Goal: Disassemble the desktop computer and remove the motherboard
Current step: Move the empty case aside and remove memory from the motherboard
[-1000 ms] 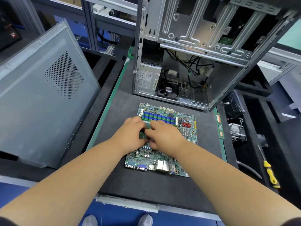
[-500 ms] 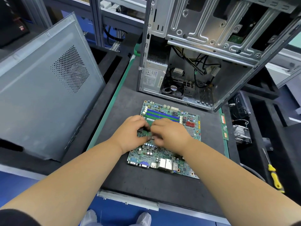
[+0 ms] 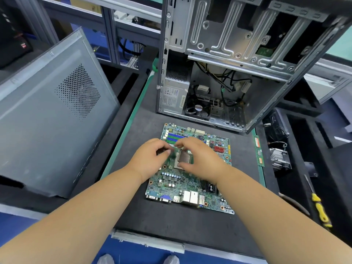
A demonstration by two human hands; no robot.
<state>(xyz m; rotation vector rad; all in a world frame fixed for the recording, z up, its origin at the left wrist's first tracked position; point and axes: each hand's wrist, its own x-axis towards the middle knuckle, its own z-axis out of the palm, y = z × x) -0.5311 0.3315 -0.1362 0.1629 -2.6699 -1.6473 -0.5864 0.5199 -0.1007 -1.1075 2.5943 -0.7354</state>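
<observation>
The green motherboard point(image 3: 171, 183) lies flat on the black mat point(image 3: 171, 229), in front of the open metal computer case point(image 3: 238, 44). Both hands hover over the square metal processor point(image 3: 183, 159) in the board's middle. My right hand point(image 3: 203, 157) spans it, with the thumb on its near edge and the fingers on its far edge. My left hand point(image 3: 150, 161) is at the socket's left side with curled fingers pinched together. Blur hides what they hold. Inside the case I see loose cables, a fan and the power supply.
The grey side panel point(image 3: 47, 121) leans at the left. Memory sticks point(image 3: 259, 153) lie along the mat's right edge. A heatsink point(image 3: 280, 161) sits in the foam tray beyond them, and a yellow screwdriver point(image 3: 320, 210) lies nearer at the right.
The hands have drawn slightly apart, uncovering the metal processor that they hid before. The small green piece between them is no longer visible. The view has shifted a little.
</observation>
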